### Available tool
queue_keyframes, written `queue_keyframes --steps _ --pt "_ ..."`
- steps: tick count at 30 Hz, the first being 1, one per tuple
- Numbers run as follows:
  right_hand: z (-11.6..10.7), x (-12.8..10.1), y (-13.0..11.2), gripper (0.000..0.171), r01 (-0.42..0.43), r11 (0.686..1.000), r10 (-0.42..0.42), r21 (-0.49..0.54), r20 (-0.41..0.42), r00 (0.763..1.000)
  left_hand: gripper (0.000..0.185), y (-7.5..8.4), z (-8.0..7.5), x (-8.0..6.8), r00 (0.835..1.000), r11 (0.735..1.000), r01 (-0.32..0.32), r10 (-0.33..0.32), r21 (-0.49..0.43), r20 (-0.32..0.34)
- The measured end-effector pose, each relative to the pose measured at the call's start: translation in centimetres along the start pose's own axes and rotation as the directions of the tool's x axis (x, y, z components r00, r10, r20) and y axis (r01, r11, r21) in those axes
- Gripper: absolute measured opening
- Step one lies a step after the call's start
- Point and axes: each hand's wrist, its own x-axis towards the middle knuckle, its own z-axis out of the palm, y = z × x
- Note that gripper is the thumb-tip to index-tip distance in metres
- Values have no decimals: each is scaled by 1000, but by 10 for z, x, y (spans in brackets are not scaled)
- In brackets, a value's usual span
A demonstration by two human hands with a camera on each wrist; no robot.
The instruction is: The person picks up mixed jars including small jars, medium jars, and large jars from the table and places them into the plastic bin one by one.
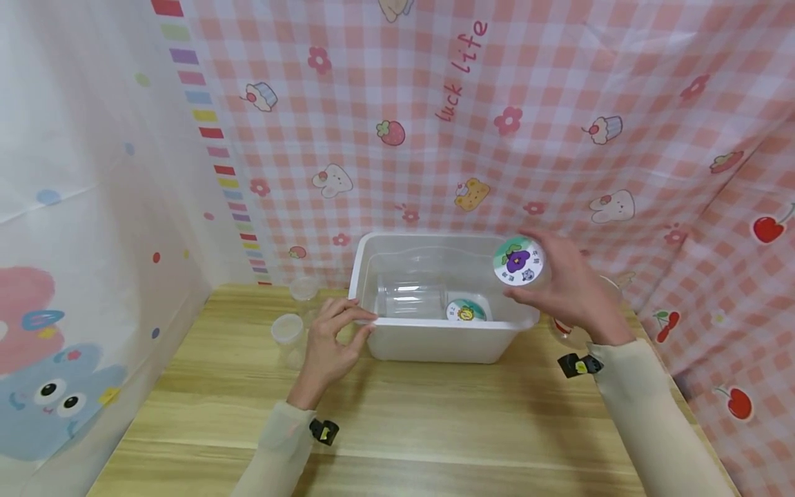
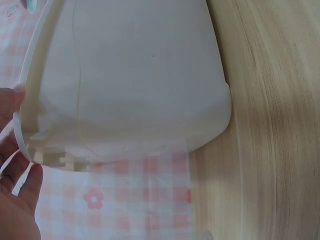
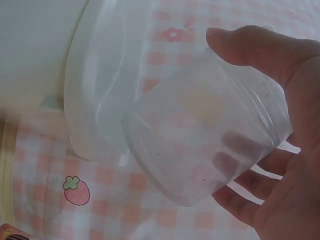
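Note:
A white plastic bin (image 1: 435, 343) stands on the table against the checked cloth. My left hand (image 1: 332, 343) grips its front left corner, fingers and thumb at the rim; in the left wrist view the fingers (image 2: 32, 185) meet the bin's edge. Above the bin's right end, my right hand (image 1: 562, 279) holds a clear plastic jar (image 3: 195, 135), tilted, between thumb and fingers. Its round end label (image 1: 519, 261) has a purple picture on green and white. Inside the bin lies a clear jar (image 1: 411, 300) on its side, beside a round label (image 1: 467, 310) with a yellow flower.
Left of the bin stand two small clear containers with white lids (image 1: 288, 328). More clear containers (image 1: 568, 333), one with red on it, are partly hidden behind my right hand. Pink checked cloth (image 1: 428, 172) hangs behind, and wooden table (image 1: 428, 421) stretches in front.

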Motion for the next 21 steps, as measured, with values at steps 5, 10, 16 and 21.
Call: queue_keyframes --steps 5,10,16,21 --pt "6 11 3 98 41 998 -40 -43 34 999 11 0 0 0 1000 1000 4 -4 -2 2" --pt "9 19 4 98 66 995 -61 -73 66 996 11 0 0 1 1000 1000 -4 4 -8 -6" --pt "11 27 4 100 81 991 -70 -108 105 992 11 0 0 0 1000 1000 -3 2 -16 -7" --pt "14 30 7 105 88 987 -65 -135 164 984 11 -2 1 -1 1000 1000 13 -13 -12 4"
